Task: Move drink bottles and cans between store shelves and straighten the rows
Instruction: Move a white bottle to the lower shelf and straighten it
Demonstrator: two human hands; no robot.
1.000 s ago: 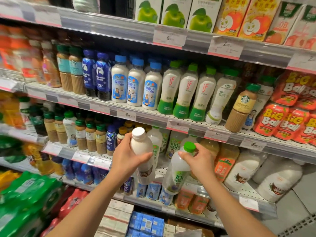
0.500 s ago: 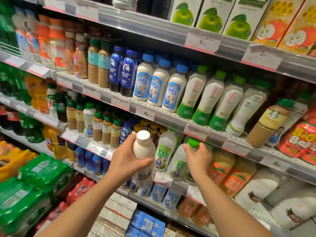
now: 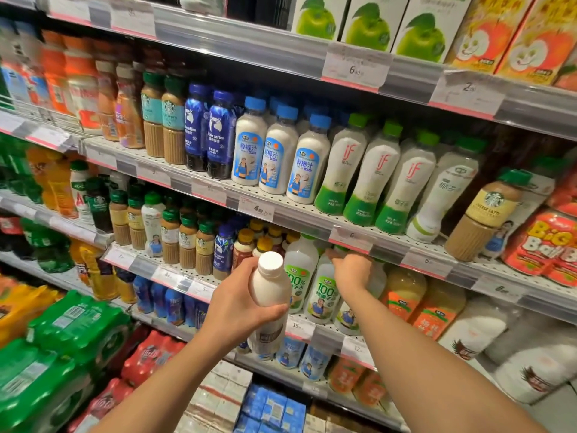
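Presently, the left hand point(image 3: 239, 303) grips a white-capped bottle point(image 3: 269, 300) upright in front of the third shelf point(image 3: 307, 329). To its right, the right hand point(image 3: 351, 273) reaches among the green-labelled coconut-water bottles point(image 3: 323, 292) there; I cannot tell its finger closure.

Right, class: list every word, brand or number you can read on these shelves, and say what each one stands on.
"if": white bottles with green bases
"100%": green-labelled bottle beside the right hand
"BiG": red packs
"coffee": dark blue bottles
"6": price tag under the apple cartons
"4.90": shelf tag
Label on the white bottle in the left hand: too blurred.
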